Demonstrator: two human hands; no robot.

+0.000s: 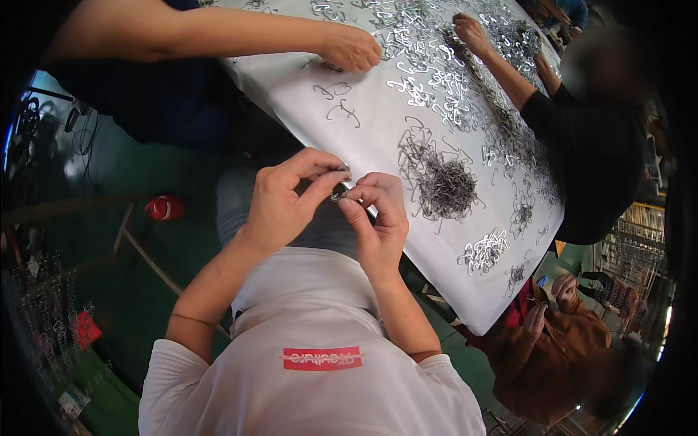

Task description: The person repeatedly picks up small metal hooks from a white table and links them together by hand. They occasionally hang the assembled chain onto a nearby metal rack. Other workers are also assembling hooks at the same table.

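Your left hand (280,203) and right hand (378,218) pinch one small wire clip (339,194) between fingertips, just beside the table (378,138). Loosen either pinch and it may spring off.

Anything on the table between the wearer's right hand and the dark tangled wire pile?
Head view: bare white table between the right hand and the wire pile, apart from a few stray wires at the pile's edge.
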